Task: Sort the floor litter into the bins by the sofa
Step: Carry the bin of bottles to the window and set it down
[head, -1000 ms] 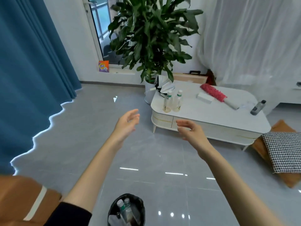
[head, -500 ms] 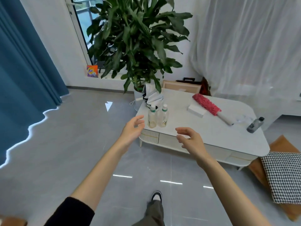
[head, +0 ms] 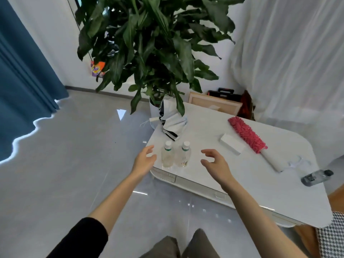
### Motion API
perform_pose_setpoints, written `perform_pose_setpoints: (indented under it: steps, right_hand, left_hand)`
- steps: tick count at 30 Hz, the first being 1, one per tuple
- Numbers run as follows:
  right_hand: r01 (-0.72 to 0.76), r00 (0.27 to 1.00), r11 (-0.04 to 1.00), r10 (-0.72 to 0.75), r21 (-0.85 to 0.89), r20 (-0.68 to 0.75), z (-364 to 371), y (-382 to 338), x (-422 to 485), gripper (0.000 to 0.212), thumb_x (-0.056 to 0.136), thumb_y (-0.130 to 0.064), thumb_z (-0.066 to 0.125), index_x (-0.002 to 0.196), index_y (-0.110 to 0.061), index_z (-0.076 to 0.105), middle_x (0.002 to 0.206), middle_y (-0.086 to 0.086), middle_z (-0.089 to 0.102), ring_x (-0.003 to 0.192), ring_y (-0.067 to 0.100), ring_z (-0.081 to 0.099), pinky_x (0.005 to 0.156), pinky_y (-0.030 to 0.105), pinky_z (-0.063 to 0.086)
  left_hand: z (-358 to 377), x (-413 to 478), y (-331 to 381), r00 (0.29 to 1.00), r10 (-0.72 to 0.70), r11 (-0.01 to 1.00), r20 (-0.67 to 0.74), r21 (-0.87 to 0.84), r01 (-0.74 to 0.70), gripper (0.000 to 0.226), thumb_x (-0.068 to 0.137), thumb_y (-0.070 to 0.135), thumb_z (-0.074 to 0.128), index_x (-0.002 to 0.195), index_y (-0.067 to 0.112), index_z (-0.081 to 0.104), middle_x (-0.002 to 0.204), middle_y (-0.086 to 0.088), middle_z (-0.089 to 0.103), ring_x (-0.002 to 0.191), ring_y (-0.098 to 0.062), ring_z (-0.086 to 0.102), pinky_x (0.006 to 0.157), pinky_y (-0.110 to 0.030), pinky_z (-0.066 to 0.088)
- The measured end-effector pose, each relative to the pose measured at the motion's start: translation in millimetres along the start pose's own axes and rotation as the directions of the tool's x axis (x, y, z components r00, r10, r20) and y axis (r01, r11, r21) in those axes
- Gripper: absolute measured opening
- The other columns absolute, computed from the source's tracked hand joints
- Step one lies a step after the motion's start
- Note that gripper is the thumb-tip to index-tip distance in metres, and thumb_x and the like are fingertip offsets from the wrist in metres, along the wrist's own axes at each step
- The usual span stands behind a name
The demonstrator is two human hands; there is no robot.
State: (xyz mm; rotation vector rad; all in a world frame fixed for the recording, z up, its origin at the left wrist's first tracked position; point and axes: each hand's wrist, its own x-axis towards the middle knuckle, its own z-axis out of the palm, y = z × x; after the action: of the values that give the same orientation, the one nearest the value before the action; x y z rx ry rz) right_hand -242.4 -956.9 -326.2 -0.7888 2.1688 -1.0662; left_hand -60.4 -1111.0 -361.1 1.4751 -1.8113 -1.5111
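Empty, loosely spread left hand (head: 144, 161), right hand (head: 216, 163) flanking bottles (head: 183, 157); labels (head: 168, 149) blurred

A white coffee table (head: 260, 192) carries two clear bottles (head: 168, 155) upright at its 9 o'clock corner, a white box (head: 231, 144) and red duster (head: 247, 135) toward 1 o'clock, and a grey bottle (head: 316, 177) lying at 3 o'clock.

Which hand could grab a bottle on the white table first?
Probably the left hand: its open fingers are right beside the left bottle. The right hand hovers farther from the right bottle.
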Motion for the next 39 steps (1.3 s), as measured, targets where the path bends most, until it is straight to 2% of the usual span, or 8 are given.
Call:
perform_pose_setpoints:
  steps: [5, 12, 18, 21, 25, 30, 35, 39]
  right_hand:
    - [0.010, 0.989, 0.987, 0.014, -0.162, 0.146, 6.7, 19.3, 86.9, 0.039, 0.087, -0.012, 0.057, 0.124, -0.025, 0.053, 0.128, 0.007, 0.046, 0.109, 0.023, 0.055, 0.088, 0.025, 0.037]
    - [0.070, 0.910, 0.953, 0.060, -0.295, 0.410, 31.3, 50.6, 197.5, 0.053, 0.086, -0.007, 0.058, 0.134, -0.024, 0.045, 0.134, 0.011, 0.043, 0.121, 0.023, 0.047, 0.098, 0.021, 0.036]
    - [0.217, 0.835, 0.903, 0.025, -0.370, 0.549, 50.9, 75.2, 268.0, 0.056, 0.087, -0.009, 0.058, 0.137, -0.029, 0.042, 0.141, 0.005, 0.035, 0.119, 0.023, 0.050, 0.097, 0.027, 0.042]
    - [0.296, 0.795, 0.874, -0.002, -0.385, 0.607, 66.9, 85.4, 290.3, 0.053, 0.087, -0.010, 0.056, 0.134, -0.031, 0.044, 0.139, 0.003, 0.033, 0.116, 0.025, 0.053, 0.095, 0.034, 0.048]
    - [0.371, 0.729, 0.828, 0.022, -0.421, 0.685, 87.5, 98.3, 307.6, 0.042, 0.088, -0.010, 0.055, 0.126, -0.027, 0.053, 0.134, 0.000, 0.042, 0.113, 0.023, 0.054, 0.094, 0.032, 0.048]
    - [0.408, 0.726, 0.796, 0.013, -0.447, 0.687, 89.8, 99.5, 313.8, 0.033, 0.087, -0.010, 0.057, 0.118, -0.022, 0.057, 0.124, 0.001, 0.046, 0.102, 0.022, 0.058, 0.081, 0.017, 0.039]
    - [0.412, 0.722, 0.800, 0.005, -0.436, 0.691, 85.1, 77.4, 313.3, 0.030, 0.089, -0.017, 0.058, 0.118, -0.024, 0.056, 0.121, -0.002, 0.044, 0.079, 0.009, 0.048, 0.070, 0.009, 0.032]
    - [0.480, 0.676, 0.786, -0.049, -0.389, 0.736, 91.3, 45.5, 297.9, 0.031, 0.088, -0.017, 0.061, 0.118, -0.021, 0.057, 0.120, 0.001, 0.047, 0.084, 0.010, 0.048, 0.077, 0.015, 0.037]
  left_hand:
    - [33.9, 53.5, -8.9, 0.996, -0.094, 0.992, 0.006, 0.081, 0.093, 0.051, 0.091, 0.015, 0.057, 0.140, 0.018, 0.040, 0.140, -0.007, 0.044, 0.119, -0.024, 0.052, 0.096, -0.030, 0.040]
    - [88.5, 130.9, -15.8, 0.974, -0.213, 0.965, -0.074, 0.137, 0.221, 0.062, 0.087, 0.018, 0.063, 0.143, 0.017, 0.036, 0.140, -0.015, 0.041, 0.119, -0.029, 0.050, 0.097, -0.028, 0.040]
    - [126.0, 188.6, -28.1, 0.952, -0.273, 0.949, -0.137, 0.126, 0.291, 0.071, 0.084, 0.021, 0.069, 0.144, 0.015, 0.032, 0.146, -0.008, 0.035, 0.136, -0.020, 0.031, 0.110, -0.029, 0.030]
    - [140.2, 210.7, -40.3, 0.941, -0.301, 0.934, -0.155, 0.151, 0.324, 0.070, 0.085, 0.020, 0.068, 0.144, 0.018, 0.032, 0.146, -0.007, 0.035, 0.134, -0.020, 0.035, 0.106, -0.023, 0.029]
    - [154.2, 227.5, -57.3, 0.913, -0.374, 0.903, -0.164, 0.161, 0.399, 0.061, 0.084, 0.017, 0.066, 0.139, 0.019, 0.040, 0.135, -0.010, 0.044, 0.120, -0.024, 0.047, 0.099, -0.027, 0.038]
    - [153.4, 221.9, -63.8, 0.894, -0.368, 0.896, -0.255, 0.159, 0.414, 0.047, 0.082, 0.014, 0.066, 0.127, 0.018, 0.052, 0.120, -0.009, 0.049, 0.104, -0.026, 0.056, 0.090, -0.034, 0.047]
    - [137.5, 193.1, -58.4, 0.853, -0.376, 0.911, -0.361, 0.021, 0.411, 0.039, 0.084, 0.016, 0.066, 0.122, 0.016, 0.054, 0.113, -0.007, 0.049, 0.094, -0.021, 0.057, 0.083, -0.024, 0.044]
    - [115.6, 148.8, -49.7, 0.791, -0.393, 0.915, -0.469, -0.112, 0.388, 0.040, 0.084, 0.017, 0.069, 0.121, 0.017, 0.056, 0.112, -0.005, 0.051, 0.093, -0.014, 0.052, 0.082, -0.018, 0.039]
